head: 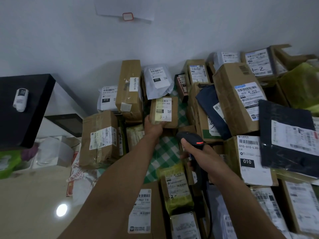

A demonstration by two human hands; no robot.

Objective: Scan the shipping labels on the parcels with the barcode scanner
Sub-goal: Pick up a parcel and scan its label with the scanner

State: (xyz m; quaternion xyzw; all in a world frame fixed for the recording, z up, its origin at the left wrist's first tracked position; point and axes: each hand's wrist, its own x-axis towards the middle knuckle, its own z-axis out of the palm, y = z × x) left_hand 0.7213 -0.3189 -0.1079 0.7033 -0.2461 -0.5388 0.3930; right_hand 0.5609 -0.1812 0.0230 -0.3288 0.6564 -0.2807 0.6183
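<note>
Your left hand (153, 126) grips small cardboard parcel (174, 107) at lower-left corner, fingers curled on its edge. Its shipping label (164, 109), marked "3-3", faces up. Parcel sits mid-pile, above green checked cloth (164, 152). Your right hand (198, 155) holds barcode scanner (190, 138), fingers clamped round handle. Scanner head near parcel, pointing toward it. Other labelled parcels (238, 100) crowd round.

Paper sheet (110, 6) on wall (69, 40) (red-edged tag (127, 16)); white roll (20, 100) atop black cabinet (38, 94)
</note>
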